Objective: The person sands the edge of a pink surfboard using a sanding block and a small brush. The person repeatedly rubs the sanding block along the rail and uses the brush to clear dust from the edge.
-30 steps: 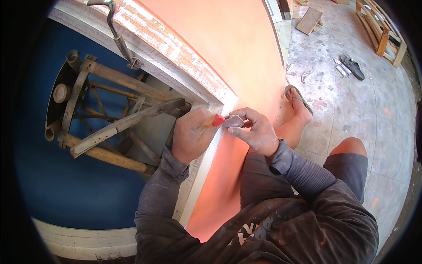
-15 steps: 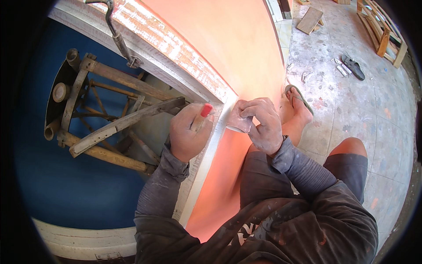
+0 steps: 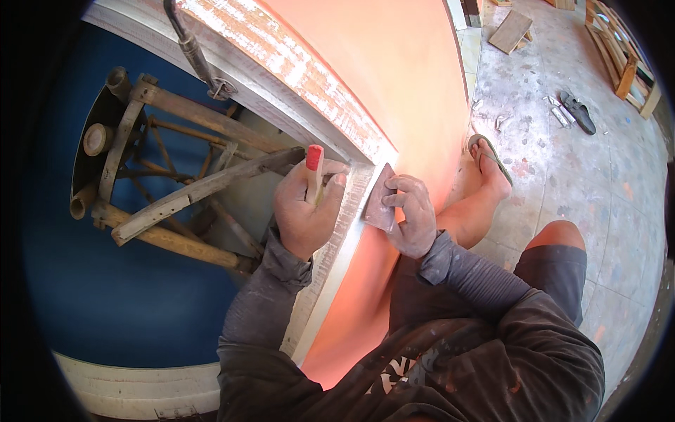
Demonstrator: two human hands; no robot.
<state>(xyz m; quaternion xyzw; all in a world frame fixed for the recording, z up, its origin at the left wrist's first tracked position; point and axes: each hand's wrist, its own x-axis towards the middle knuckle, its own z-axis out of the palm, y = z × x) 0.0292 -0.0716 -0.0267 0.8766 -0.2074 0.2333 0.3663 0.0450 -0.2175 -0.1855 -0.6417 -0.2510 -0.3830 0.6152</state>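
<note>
Your left hand (image 3: 304, 211) is fisted round a red-capped tool handle (image 3: 313, 169), braced on the whitish frame edge (image 3: 344, 211), while your right hand (image 3: 411, 214) pinches a flat grey scraper blade (image 3: 380, 204) against the orange panel's (image 3: 394, 77) corner, likely for control.

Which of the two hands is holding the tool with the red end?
The left hand holds it: the red-tipped tool stands up from its fist. The right hand instead presses a flat grey scraper on the edge.
</note>
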